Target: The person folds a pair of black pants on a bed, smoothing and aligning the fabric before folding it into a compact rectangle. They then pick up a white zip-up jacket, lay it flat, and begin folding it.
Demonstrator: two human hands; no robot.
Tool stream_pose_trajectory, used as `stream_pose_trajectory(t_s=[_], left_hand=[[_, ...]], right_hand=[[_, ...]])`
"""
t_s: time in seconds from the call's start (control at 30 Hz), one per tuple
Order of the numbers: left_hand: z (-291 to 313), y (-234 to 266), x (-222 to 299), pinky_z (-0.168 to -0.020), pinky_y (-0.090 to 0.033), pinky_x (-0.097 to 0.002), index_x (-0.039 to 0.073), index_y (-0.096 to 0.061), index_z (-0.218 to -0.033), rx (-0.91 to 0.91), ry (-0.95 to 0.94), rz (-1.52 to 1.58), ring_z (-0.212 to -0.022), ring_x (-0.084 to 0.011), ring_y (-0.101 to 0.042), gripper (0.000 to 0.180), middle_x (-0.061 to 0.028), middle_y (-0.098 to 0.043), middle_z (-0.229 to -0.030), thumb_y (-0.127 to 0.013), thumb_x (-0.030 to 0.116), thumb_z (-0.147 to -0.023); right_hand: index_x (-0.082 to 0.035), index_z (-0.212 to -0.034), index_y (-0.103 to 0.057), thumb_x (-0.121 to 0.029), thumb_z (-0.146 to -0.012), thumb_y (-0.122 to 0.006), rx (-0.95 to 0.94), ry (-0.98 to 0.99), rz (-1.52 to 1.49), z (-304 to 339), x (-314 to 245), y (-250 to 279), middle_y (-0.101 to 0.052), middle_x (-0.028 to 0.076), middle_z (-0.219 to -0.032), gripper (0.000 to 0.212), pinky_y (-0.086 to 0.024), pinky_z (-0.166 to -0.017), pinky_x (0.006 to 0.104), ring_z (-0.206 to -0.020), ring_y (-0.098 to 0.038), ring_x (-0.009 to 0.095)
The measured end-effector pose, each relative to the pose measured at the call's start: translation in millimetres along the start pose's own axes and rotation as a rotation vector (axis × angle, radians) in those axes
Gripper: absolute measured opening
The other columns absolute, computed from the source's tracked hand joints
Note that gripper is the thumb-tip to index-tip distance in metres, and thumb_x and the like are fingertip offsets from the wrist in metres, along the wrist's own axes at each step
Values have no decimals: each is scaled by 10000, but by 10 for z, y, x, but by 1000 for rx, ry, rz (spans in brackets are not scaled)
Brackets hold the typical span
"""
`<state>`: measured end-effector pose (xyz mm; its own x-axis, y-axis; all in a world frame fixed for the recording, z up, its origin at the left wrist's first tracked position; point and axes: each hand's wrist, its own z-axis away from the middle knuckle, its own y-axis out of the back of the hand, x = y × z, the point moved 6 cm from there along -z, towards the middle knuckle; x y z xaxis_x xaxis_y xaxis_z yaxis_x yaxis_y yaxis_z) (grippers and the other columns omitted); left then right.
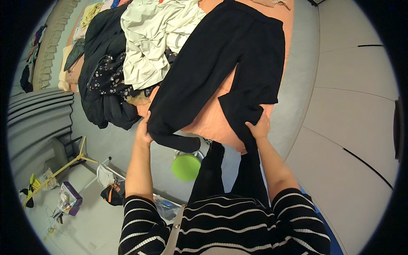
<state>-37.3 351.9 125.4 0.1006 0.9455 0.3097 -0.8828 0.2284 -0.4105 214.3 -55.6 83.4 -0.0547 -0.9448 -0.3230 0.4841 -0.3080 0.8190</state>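
Note:
A pair of black trousers lies spread on the orange bedcover, waistband at the far end and legs toward me. One leg runs down to the left, its lower end bent sideways over the bed's near edge. My left hand is closed on the outer edge of that leg. The other leg is folded over on itself near its lower end. My right hand grips the fabric there, thumb on top and the other fingers partly hidden.
Left of the trousers lie a cream-white garment, a dark padded jacket and a flowered dark cloth. A green round stool stands below the bed edge. White cabinets line the right; a yellow stand is lower left.

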Motion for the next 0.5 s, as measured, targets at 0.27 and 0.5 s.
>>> stream_pose_trajectory(t_s=[0.27,0.5], left_hand=[[-4,-339,52,-923,-499,-461,44,-545,-1255,-132,75,81,-1022,-302,-627,432,-150,-621,-1185,-574,314,-919],[142,-321,-162,-944,-483,-465,-12,-523,-1256,-141,92,-39,-1050,-323,-613,455,-180,-606,-1196,-628,217,-877]], right_hand=[[15,-1157,-487,-189,-812,-690,-569,-414,-669,403,379,-352,-635,180,-931,450,-441,-382,467,-662,-641,332],[-53,-1181,-504,-305,-861,-676,-952,-842,-1010,1624,-39,-708,-591,123,-1049,442,-507,-879,466,-954,-587,280]])
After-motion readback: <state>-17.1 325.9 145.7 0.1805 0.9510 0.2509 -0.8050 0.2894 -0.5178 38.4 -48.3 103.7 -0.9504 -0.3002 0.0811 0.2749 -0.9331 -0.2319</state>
